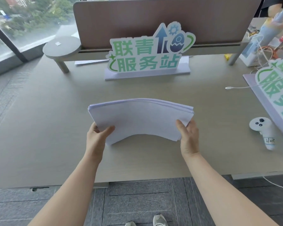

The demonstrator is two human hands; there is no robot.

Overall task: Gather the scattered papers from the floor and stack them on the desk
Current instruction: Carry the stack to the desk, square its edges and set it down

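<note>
A thick stack of white papers (140, 118) arches upward in the middle above the light wooden desk (55, 128). My left hand (96, 137) grips its near left corner, thumb on top. My right hand (189, 136) grips the near right corner the same way. The sheets' edges are roughly aligned, slightly fanned at the far right. Whether the stack's ends touch the desk I cannot tell.
A green standing sign (147, 53) on a white base stands behind the stack, before a brown partition (137, 18). A white controller (263, 131), a cable (235, 87) and another sign (274, 95) lie at right. A round shelf (61, 48) sits at left. Grey carpet (137, 201) lies below.
</note>
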